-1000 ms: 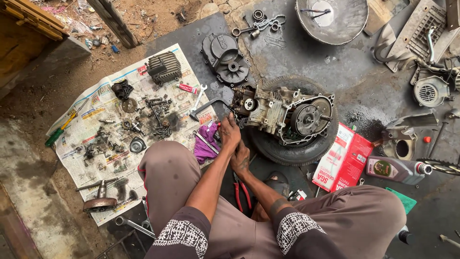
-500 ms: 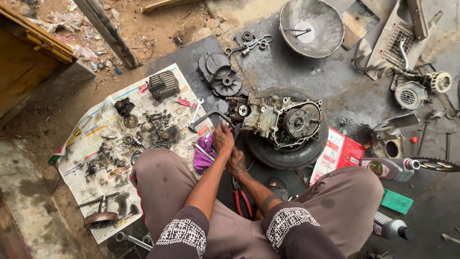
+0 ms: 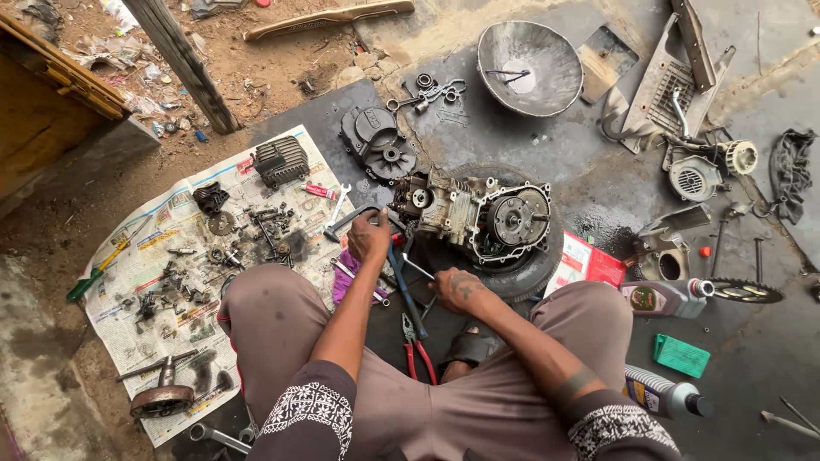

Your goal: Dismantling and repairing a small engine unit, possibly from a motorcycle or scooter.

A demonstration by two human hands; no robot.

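Engine block (image 3: 478, 218) sits just beyond both hands, left (image 3: 369, 239) gripping a wrench (image 3: 354, 218), right (image 3: 457, 286) closed on a thin tool (image 3: 418, 269).

Metal bowl (image 3: 530, 68), green box (image 3: 681, 355), oil bottle (image 3: 664, 298), newspaper (image 3: 128, 307) strewn with small engine parts.

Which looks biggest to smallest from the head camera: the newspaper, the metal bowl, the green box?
1. Newspaper, spread on the ground, by far the largest.
2. Metal bowl.
3. Green box, the smallest.
All lie on the ground, so the order seems safe.
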